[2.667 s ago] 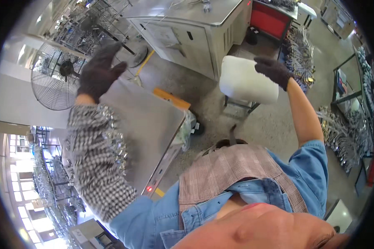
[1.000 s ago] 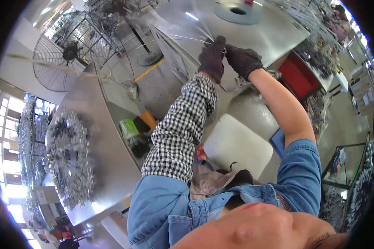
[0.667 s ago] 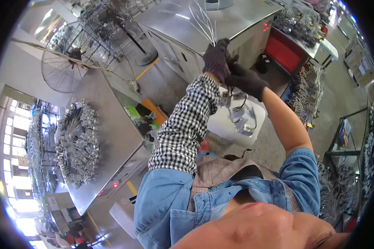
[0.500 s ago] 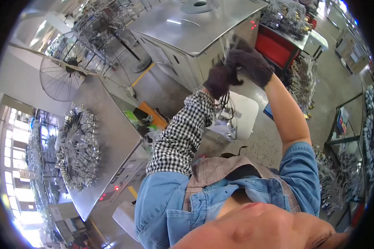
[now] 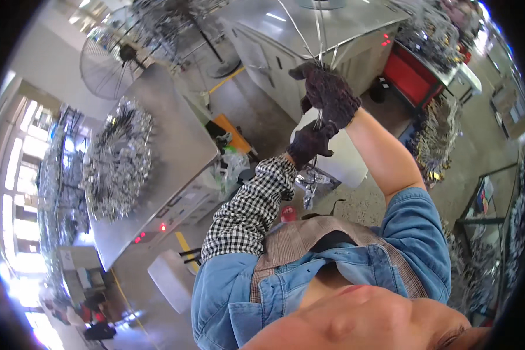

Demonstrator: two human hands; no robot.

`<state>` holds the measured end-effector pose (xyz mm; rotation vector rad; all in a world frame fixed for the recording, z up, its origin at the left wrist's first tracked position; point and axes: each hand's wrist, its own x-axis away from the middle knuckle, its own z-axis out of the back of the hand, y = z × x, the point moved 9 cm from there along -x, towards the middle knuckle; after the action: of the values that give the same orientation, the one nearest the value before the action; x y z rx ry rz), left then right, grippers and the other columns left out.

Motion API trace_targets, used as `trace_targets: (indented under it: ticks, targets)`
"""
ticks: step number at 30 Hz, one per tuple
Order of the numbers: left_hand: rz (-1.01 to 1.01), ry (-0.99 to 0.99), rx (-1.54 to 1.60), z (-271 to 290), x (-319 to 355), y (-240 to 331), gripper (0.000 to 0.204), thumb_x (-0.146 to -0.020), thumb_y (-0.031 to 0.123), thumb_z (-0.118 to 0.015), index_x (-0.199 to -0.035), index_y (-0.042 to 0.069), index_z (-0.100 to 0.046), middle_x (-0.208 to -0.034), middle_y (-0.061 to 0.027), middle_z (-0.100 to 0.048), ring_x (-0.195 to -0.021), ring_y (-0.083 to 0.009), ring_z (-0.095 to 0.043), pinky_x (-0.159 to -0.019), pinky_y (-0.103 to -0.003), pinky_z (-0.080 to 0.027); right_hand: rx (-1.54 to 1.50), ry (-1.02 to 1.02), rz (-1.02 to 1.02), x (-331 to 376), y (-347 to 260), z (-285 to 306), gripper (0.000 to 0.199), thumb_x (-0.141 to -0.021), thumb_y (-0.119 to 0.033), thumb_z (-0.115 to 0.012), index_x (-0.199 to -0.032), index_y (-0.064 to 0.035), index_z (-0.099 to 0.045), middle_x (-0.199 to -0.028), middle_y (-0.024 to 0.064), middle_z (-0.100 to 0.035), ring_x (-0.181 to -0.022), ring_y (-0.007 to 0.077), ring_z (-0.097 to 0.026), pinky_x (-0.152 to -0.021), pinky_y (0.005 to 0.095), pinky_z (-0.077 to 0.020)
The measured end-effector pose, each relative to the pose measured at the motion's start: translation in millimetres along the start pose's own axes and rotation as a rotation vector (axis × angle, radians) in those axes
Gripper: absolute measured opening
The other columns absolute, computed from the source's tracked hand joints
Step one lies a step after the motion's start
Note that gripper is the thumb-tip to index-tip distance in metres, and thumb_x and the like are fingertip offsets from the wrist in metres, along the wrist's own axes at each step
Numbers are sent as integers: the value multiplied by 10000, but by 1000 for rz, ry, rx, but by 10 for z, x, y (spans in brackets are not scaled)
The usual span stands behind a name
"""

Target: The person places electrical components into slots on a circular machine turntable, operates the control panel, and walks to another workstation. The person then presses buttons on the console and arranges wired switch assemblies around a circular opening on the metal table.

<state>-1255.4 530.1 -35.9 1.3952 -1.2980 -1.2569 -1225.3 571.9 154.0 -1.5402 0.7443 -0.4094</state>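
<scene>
Both hands wear dark knitted gloves and are on one bundle of thin wire-like strands (image 5: 319, 32), up in front of my body. My left hand (image 5: 310, 144) is closed round its lower part, and silvery ends (image 5: 310, 189) dangle beneath. Just above, my right hand (image 5: 332, 98) wraps the upper part, its thumb side pointing left. From it several pale strands fan upward across the front of a metal cabinet. The gloves hide the middle of the bundle.
A steel table (image 5: 169, 125) at left carries a heap of silvery strands (image 5: 119, 160); a fan (image 5: 108, 67) stands behind it. A metal cabinet (image 5: 344, 52) with a steel top is ahead. Below my hands is a white stool seat (image 5: 347, 160). A red bin (image 5: 411, 76) is at right.
My hands have come slightly nearer my body, the right now above the left. Strands now extend upward from the right hand. The view has shifted, so the surroundings sit differently.
</scene>
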Motion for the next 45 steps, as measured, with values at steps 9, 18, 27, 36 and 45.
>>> trace_targets:
  ticks: [9,18,27,36,45]
  targets:
    - [-483,414,-404,157,1356,969,376,-847,184,-659,-1196,72,-573,-1162,-110,-605,-1113,-227,-568,-932,-342,-457,-189,-127,-88,757,454,-1102,321,-873,-174,-596,-1140,5,-598,-775,14,-605,-538,69,-485,-461,215,-395]
    - [-168,372,-91,651,2815,284,293,-927,214,-576,-1177,60,-589,-1019,-19,-646,-940,-133,-590,-793,-281,-489,-229,-124,-179,1206,412,-2506,384,-870,-291,-647,-1130,-12,-610,-831,13,-642,-581,68,-510,-525,242,-456]
    - [-408,700,-642,1062,3696,528,270,-913,207,-586,-1159,97,-603,-987,-15,-661,-866,-126,-611,-722,-289,-512,168,-247,-70,1634,1180,-3378,361,-952,-249,-518,-1185,27,-533,-724,77,-620,-625,190,-630,-606,325,-537]
    - [287,452,4,939,3949,274,249,-909,277,-615,-1077,95,-645,-923,-16,-674,-734,-115,-608,-560,-287,-530,1093,-799,300,1094,-77,-4154,426,-881,-321,-605,-1227,-75,-569,-1137,178,-616,-1014,243,-613,-897,362,-477]
    - [308,439,23,981,4036,-107,320,-896,347,-643,-1073,81,-657,-931,-24,-683,-704,-126,-620,-580,-290,-541,251,-707,-263,1098,427,-3903,328,-949,-294,-517,-1205,-110,-605,-1090,133,-644,-968,212,-627,-910,315,-480]
